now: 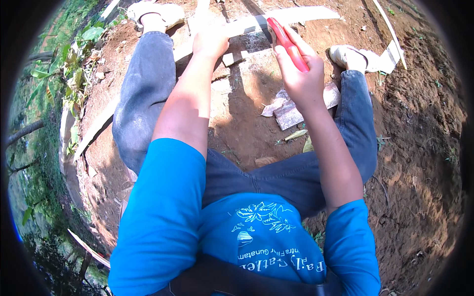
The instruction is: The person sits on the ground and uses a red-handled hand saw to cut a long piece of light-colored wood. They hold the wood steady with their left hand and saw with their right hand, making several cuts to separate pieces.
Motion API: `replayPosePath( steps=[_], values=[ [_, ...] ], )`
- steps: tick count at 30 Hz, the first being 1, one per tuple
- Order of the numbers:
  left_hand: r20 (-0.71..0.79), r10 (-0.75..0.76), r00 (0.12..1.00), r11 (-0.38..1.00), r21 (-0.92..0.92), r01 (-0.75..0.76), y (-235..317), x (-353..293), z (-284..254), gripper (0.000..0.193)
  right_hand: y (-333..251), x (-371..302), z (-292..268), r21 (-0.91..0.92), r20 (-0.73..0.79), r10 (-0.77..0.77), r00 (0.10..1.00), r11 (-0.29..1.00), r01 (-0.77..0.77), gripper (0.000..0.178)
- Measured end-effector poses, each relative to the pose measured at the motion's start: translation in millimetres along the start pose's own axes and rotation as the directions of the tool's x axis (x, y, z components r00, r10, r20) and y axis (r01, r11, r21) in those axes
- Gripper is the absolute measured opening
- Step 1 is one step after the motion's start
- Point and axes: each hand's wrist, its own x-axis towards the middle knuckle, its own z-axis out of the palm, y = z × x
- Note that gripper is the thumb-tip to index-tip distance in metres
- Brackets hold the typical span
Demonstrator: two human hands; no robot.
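My right hand [302,74] is closed round the red handle [289,44] of a bladed tool. Its dark, narrow blade [267,32] crosses a long pale strip [306,15], apparently wood or bamboo, and runs on toward the upper edge. Whether it is a saw or a knife I cannot tell. To its left, my left hand [211,42] is closed on the same strip. Strong sunlight washes out its fingers. Just below the strip, between the two hands, a short pale offcut [235,57] lies on the ground.
My legs are spread on either side, with a shoe [157,14] at far left and another [349,56] at right. A flat weathered board [291,114] lies on the brown soil beside dry leaves. Another long strip [98,126] stretches along the left, near green plants [71,84].
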Motion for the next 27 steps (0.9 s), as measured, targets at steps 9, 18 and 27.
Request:
replayPosePath(
  steps=[9, 18, 27],
  values=[
    [0.104, -0.067, 0.992, 0.994, -0.079, 0.075, 1.2, -2.3, 10.9, 0.03, 21.8, 8.0, 15.0, 0.021, -0.003, -0.055, 0.998, 0.998, 0.055, 0.043],
    [0.019, -0.041, 0.999, 0.999, -0.004, 0.041, -3.2, -6.7, 5.9, 0.028, 9.5, 1.7, 15.8, -0.092, 0.042, -0.07, 0.997, 0.993, 0.074, 0.043],
    [0.078, -0.053, 0.995, 0.997, -0.053, 0.058, -2.4, -7.3, 0.2, 0.027, 8.0, 1.5, 15.9, -0.066, 0.015, -0.067, 0.998, 0.996, 0.068, 0.043]
  ],
)
